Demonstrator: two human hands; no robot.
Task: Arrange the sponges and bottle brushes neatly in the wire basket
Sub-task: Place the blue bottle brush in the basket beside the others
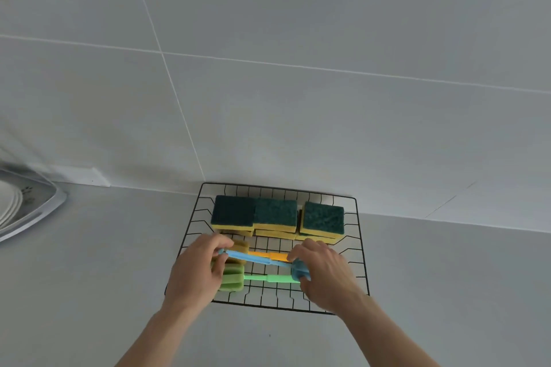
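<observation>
Left hand (pixel 195 270) pinching handle tip of blue plastic bottle brush (pixel 256 259); right hand (pixel 323 272) gripping its soft foam head (light, squashy). Stiff handle giving surer hold.

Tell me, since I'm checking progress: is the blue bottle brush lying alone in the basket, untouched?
No: the left hand and right hand both grip the blue bottle brush above the wire basket.

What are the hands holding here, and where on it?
Both hold the blue bottle brush: the left hand pinches the handle's tip, the right hand grips the blue sponge head end, over the wire basket.
</observation>
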